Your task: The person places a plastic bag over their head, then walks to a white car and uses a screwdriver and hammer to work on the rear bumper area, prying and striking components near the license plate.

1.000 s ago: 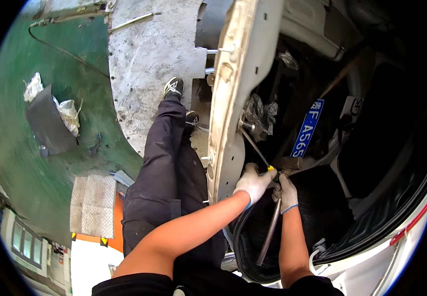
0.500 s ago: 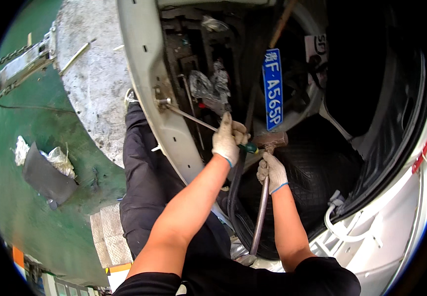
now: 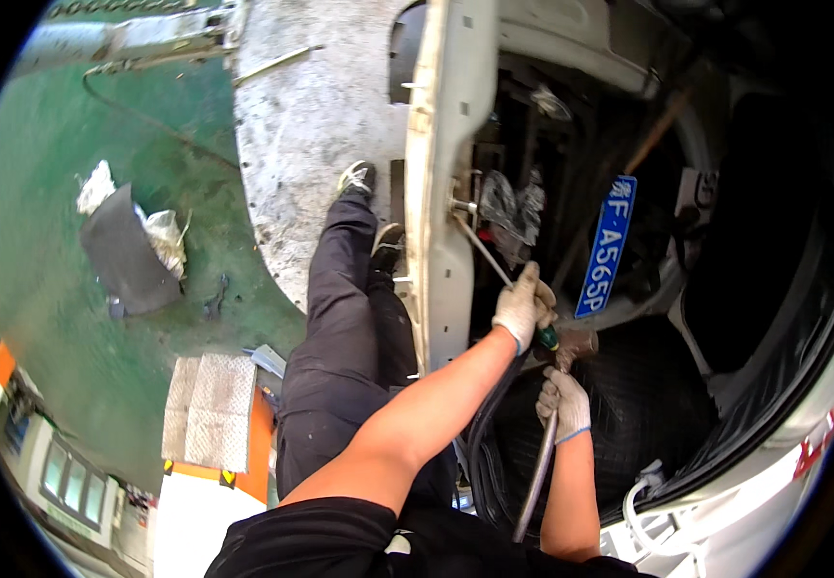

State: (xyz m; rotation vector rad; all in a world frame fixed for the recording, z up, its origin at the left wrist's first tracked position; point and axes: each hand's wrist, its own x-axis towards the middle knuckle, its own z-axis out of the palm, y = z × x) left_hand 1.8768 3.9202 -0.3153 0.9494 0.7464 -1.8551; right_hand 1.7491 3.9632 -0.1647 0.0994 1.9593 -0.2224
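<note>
My left hand [image 3: 516,313], in a white knit glove, is closed round a long screwdriver [image 3: 486,252] with a green handle. The far end of its shaft meets the pale body panel beside a small metal fitting [image 3: 463,205]. Just below, my right hand [image 3: 565,403], gloved too, grips a hammer [image 3: 537,474] high on its metal handle, close under the head. The hammer's rusty brown head [image 3: 579,345] is near the screwdriver's handle end; whether they touch I cannot tell. The pale body panel [image 3: 454,125] is the rear edge of an open car trunk.
A blue licence plate [image 3: 610,246] lies inside the trunk, beyond my hands. Crumpled clear plastic [image 3: 513,207] sits in the dark cavity. On the green floor [image 3: 61,376] at left are a dark sheet [image 3: 128,252] and plastic scraps. A worn pale platform [image 3: 301,125] is beside the car.
My view has swung left, so the car and both hands appear farther right and lower. Both grips stay the same, and the hammer head remains close to the screwdriver's handle.
</note>
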